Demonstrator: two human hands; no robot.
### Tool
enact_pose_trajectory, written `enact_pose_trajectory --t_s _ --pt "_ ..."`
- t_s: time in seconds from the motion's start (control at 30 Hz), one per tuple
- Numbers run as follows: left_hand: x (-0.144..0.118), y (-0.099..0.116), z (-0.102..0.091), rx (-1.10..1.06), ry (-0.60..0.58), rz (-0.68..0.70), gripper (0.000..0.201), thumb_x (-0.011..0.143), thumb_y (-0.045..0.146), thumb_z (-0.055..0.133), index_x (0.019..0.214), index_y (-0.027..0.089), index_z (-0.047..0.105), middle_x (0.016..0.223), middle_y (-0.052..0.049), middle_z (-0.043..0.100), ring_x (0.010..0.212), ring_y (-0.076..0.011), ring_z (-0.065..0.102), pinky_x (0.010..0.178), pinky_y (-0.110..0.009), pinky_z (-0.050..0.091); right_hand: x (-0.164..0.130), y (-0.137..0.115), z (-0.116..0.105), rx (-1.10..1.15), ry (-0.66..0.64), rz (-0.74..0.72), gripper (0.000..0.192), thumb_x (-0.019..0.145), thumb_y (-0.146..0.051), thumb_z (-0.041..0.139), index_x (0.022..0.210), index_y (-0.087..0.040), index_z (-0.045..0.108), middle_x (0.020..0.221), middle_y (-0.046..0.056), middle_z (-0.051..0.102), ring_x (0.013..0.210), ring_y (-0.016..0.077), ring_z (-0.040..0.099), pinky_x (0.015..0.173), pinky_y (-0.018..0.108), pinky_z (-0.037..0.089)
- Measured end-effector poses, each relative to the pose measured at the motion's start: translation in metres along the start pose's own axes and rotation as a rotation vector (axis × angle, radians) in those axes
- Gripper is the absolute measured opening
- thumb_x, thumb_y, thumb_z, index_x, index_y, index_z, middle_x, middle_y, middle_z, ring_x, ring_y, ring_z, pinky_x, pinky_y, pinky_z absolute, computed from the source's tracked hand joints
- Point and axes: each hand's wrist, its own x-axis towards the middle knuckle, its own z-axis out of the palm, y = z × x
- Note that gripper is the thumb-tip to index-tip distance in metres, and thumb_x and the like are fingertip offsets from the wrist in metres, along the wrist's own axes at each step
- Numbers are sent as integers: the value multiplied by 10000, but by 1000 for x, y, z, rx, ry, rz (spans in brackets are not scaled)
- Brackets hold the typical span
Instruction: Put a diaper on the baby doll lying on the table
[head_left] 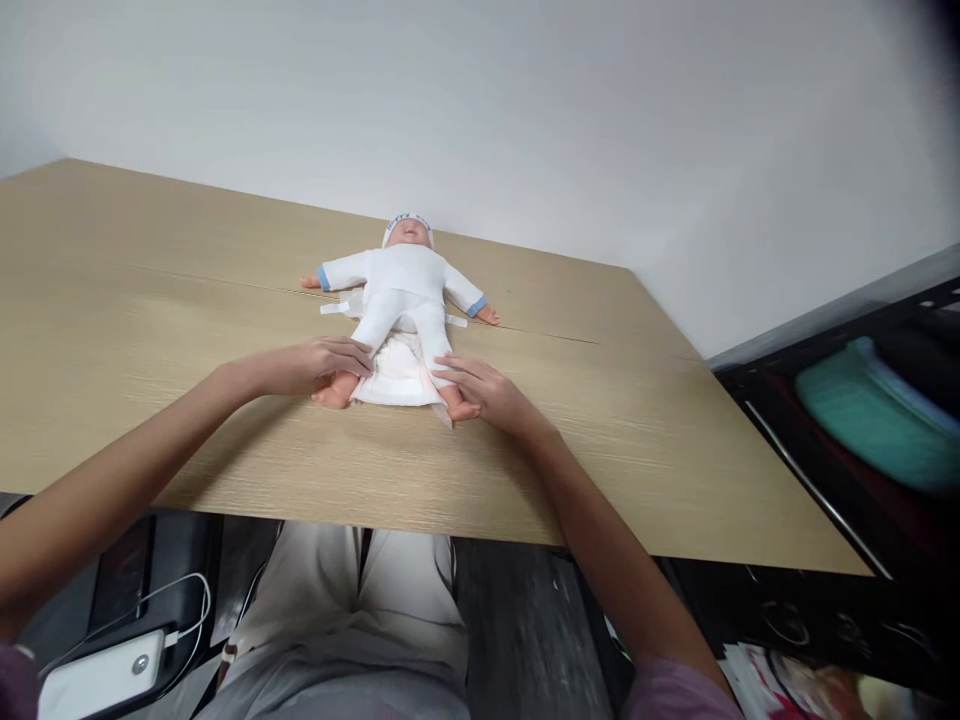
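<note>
1. Head view, the thing in hand: a small plastic baby doll in a white long-sleeved suit with blue cuffs and a white cap (pixel 403 285) lies on its back near the middle of the pale wood-grain table (pixel 150 300), head toward the wall, arms spread to the sides.
2. Head view, the nappy: a white disposable nappy (pixel 395 375) lies spread flat under the doll's hips and between its legs. Its fastening tabs stick out loose at either side of the waist.
3. Head view, left hand: the left hand (pixel 319 365) rests on the table at the doll's bare foot, fingers curled lightly over the foot and the nappy's near corner; whether they pinch the nappy edge cannot be told.
4. Head view, right hand: the right hand (pixel 487 392) lies at the other foot, fingers stretched out and loosely spread, touching the ankle and the nappy's other near corner, not clenched.
5. Judged progress: the doll is laid on the opened nappy, so the placing looks done; folding the front up and fastening the tabs is not yet done.
6. Head view, surroundings: a white power bank with a cable (pixel 101 675) sits below the table's near edge, and a teal bundle (pixel 877 415) lies on a dark shelf at the right.
</note>
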Motion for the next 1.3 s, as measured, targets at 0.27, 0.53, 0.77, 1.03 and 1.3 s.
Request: enact_pose_trajectory --t_s 0.27,0.53,0.77,1.03,1.3 --pt "6 20 1 -37 -4 -130 339 1105 323 565 1362 248 774 1489 -108 751 1495 -310 614 1280 -483 470 5 -21 -10 43 -15 149 445 1188 -317 412 1547 -308 676 1670 69 638 1605 249 547 1395 626 349" --pt "14 39 32 159 120 -289 492 991 598 744 1299 220 672 1416 -166 729 1430 -432 573 1186 -577 437 12 -44 21 -265 85 157 664 1016 -628 759 1562 -262 666 1540 180 683 1526 397 578 1366 709 346" --pt "23 37 29 77 229 -385 263 1106 439 535 1150 228 685 1180 -133 764 1230 -369 642 1045 -506 494 23 -47 28 -169 143 249 369 1139 -293 513 1395 -261 778 1398 161 720 1393 353 627 1198 590 528" --pt "55 2 -13 -138 465 -418 443 1122 618 490 1106 214 674 1164 -93 727 1109 -302 651 1048 -451 509 72 -26 -2 118 328 387 486 1178 -605 429 1045 -236 715 1025 66 727 976 256 684 943 409 580" --pt "117 -82 -31 -289 659 -525 453 1055 652 570 976 214 650 1059 -109 703 1098 -316 635 1103 -493 493 143 56 -1 117 552 500 602 1088 -787 430 1009 -248 688 1095 101 761 1109 296 687 1137 507 557"
